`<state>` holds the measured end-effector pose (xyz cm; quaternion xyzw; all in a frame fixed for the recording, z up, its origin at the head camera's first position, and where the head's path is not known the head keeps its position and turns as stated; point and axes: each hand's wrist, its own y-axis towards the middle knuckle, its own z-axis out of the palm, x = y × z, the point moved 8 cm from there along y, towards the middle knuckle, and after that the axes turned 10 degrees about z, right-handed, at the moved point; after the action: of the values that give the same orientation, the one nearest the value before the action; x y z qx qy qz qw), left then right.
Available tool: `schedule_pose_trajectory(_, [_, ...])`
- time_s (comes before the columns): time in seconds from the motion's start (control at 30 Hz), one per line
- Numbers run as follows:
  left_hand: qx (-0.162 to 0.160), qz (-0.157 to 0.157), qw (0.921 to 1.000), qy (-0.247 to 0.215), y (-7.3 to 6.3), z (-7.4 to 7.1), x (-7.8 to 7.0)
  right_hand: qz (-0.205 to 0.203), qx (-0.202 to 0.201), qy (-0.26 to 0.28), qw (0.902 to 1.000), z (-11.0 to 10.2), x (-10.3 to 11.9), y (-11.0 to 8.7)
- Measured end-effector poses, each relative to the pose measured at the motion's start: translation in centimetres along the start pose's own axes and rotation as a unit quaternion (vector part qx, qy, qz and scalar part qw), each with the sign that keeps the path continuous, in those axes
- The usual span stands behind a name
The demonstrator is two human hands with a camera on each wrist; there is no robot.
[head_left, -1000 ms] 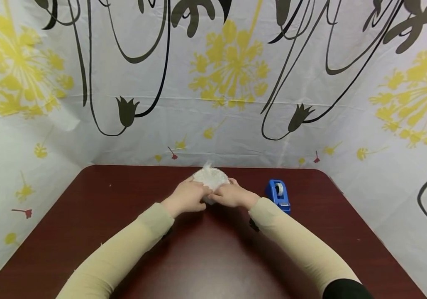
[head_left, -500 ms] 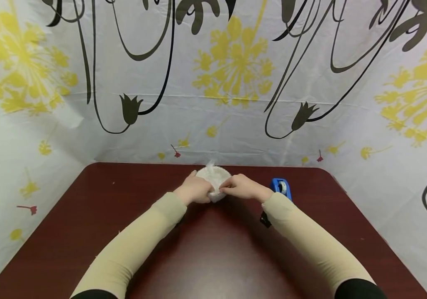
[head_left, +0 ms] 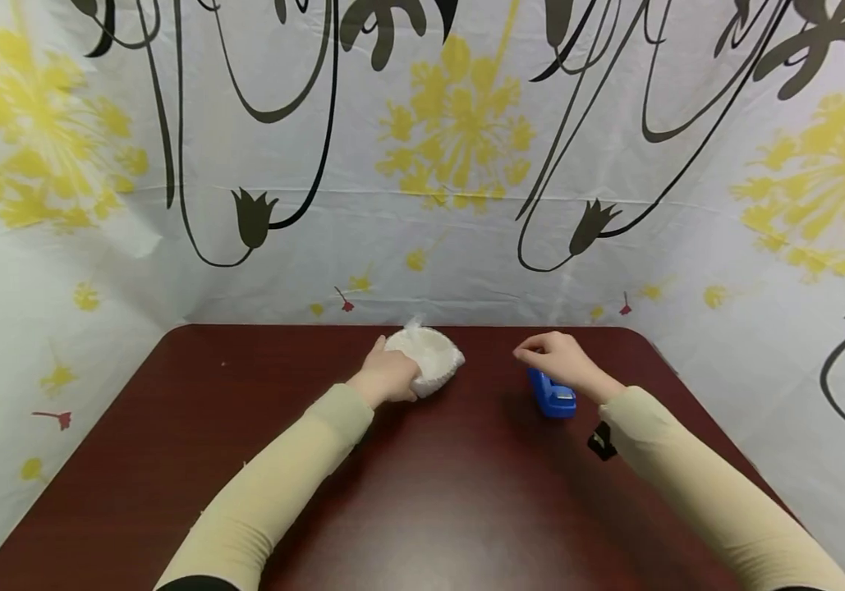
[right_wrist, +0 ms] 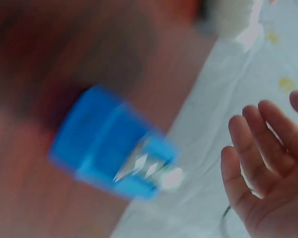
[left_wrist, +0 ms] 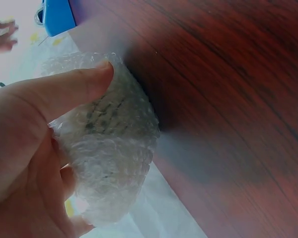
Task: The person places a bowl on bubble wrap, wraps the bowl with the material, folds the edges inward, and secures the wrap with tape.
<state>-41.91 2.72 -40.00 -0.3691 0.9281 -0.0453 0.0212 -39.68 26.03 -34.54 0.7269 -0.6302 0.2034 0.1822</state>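
A white bowl wrapped in bubble wrap [head_left: 434, 355] sits near the far edge of the table. My left hand [head_left: 389, 374] grips its left side, the thumb lying across the patterned, wrapped bowl [left_wrist: 114, 144] in the left wrist view and the other fingers partly hidden behind it. Off to the right, my right hand [head_left: 561, 359] is over a blue tape dispenser [head_left: 557, 402] and overlaps its far part in the head view. In the right wrist view the fingers of this hand [right_wrist: 268, 173] are loosely bent, holding nothing, beside the dispenser [right_wrist: 104, 144] with its tape roll.
The dark red-brown table [head_left: 422, 509] ends just behind the bowl. A white sheet printed with yellow flowers and dark stems [head_left: 429, 164] hangs behind and along both sides. A small black device [head_left: 601, 442] is strapped under the right wrist.
My right hand has let go of the wrapped bowl and moved right to above the tape dispenser. My left hand still holds the bowl, which now shows more of its right side.
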Motion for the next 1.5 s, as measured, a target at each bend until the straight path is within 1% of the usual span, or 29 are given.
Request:
schedule_pose_trajectory(0.13, [0.005,-0.011,0.9999,0.002,0.1,-0.2,0.2,0.063,-0.015,0.026,0.9976,-1.1,-3.8,-1.4])
schedule_pose_trajectory(0.23, [0.01,-0.011,0.9999,-0.001,0.2,-0.2,0.0,0.106,-0.02,0.046,0.9931,-1.4,-6.4,-2.5])
schedule_pose_trajectory(0.3, [0.014,-0.01,0.9998,-0.003,0.2,-0.1,-0.2,0.138,-0.016,0.064,0.9883,-1.1,-8.0,-3.1])
schedule_pose_trajectory(0.37, [0.017,-0.012,0.9998,0.0,0.3,-0.1,-0.3,0.164,-0.001,0.089,0.9825,-0.5,-9.1,-3.7])
schedule_pose_trajectory(0.47, [0.018,-0.013,0.9997,0.005,0.3,-0.1,-0.5,0.197,0.023,0.139,0.9704,0.5,-10.2,-4.3])
schedule_pose_trajectory(0.57, [0.017,-0.013,0.9997,0.01,0.4,-0.1,-0.5,0.213,0.043,0.182,0.9591,1.2,-10.7,-4.5])
schedule_pose_trajectory(0.67, [0.017,-0.015,0.9997,0.013,0.5,0.0,-0.5,0.23,0.055,0.218,0.9467,1.7,-11.2,-4.3])
schedule_pose_trajectory(0.83, [0.019,-0.023,0.9995,0.014,0.6,0.2,-0.3,0.242,0.081,0.268,0.9291,2.1,-11.5,-3.8])
schedule_pose_trajectory(0.93, [0.017,-0.023,0.9995,0.013,0.6,0.1,-0.4,0.245,0.09,0.292,0.9199,2.3,-11.8,-3.5])
schedule_pose_trajectory(1.07, [0.014,-0.02,0.9996,0.014,0.6,0.0,-0.6,0.262,0.092,0.348,0.8953,2.8,-12.6,-3.2])
schedule_pose_trajectory(1.17, [0.012,-0.021,0.9996,0.017,0.5,-0.2,-0.7,0.273,0.094,0.396,0.8719,3.0,-13.2,-3.0])
schedule_pose_trajectory(1.23, [0.011,-0.021,0.9995,0.019,0.4,-0.2,-0.7,0.27,0.103,0.413,0.8635,3.1,-13.2,-2.8])
schedule_pose_trajectory(1.3, [0.011,-0.023,0.9994,0.022,0.4,-0.3,-0.7,0.267,0.113,0.423,0.8586,3.2,-13.2,-2.8])
schedule_pose_trajectory(1.4, [0.009,-0.023,0.9994,0.022,0.4,-0.2,-0.7,0.264,0.128,0.429,0.8545,3.3,-13.0,-2.8])
schedule_pose_trajectory(1.5, [0.005,-0.022,0.9995,0.021,0.5,0.0,-0.6,0.267,0.141,0.437,0.8473,3.5,-12.8,-2.7])
